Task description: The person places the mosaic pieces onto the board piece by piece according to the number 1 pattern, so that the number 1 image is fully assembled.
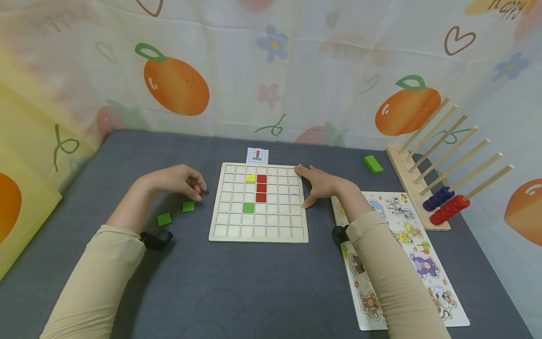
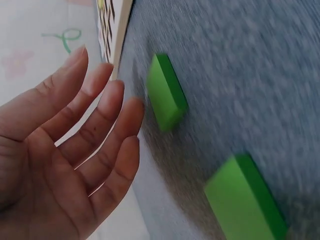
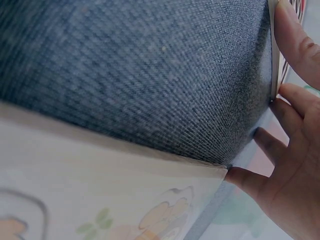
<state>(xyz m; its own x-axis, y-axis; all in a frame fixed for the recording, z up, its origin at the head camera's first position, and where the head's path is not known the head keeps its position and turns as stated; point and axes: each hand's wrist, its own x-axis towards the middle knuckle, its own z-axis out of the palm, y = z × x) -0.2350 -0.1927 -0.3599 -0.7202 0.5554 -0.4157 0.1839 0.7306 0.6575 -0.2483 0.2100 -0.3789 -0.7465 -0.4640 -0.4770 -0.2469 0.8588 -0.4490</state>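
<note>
A pale wooden grid board (image 1: 230, 219) lies mid-table. On it sit several red squares (image 1: 261, 188) in a column, a yellow piece (image 1: 251, 178) and a green square (image 1: 248, 207). My left hand (image 1: 179, 181) hovers left of the board, fingers loosely bent and holding nothing. Close to it on the table are two loose green tiles, a nearer tile (image 2: 245, 200) and a farther tile (image 2: 167, 92) in the left wrist view. My right hand (image 1: 323, 182) touches the board's right edge near the top corner, thumb and fingers spread.
Behind the board lies a small printed grid card (image 1: 257, 156). To the right are an animal puzzle board (image 1: 406, 235), partly under my right forearm, a wooden peg rack (image 1: 417, 188) with blue and red beads, and a green block (image 1: 373, 164).
</note>
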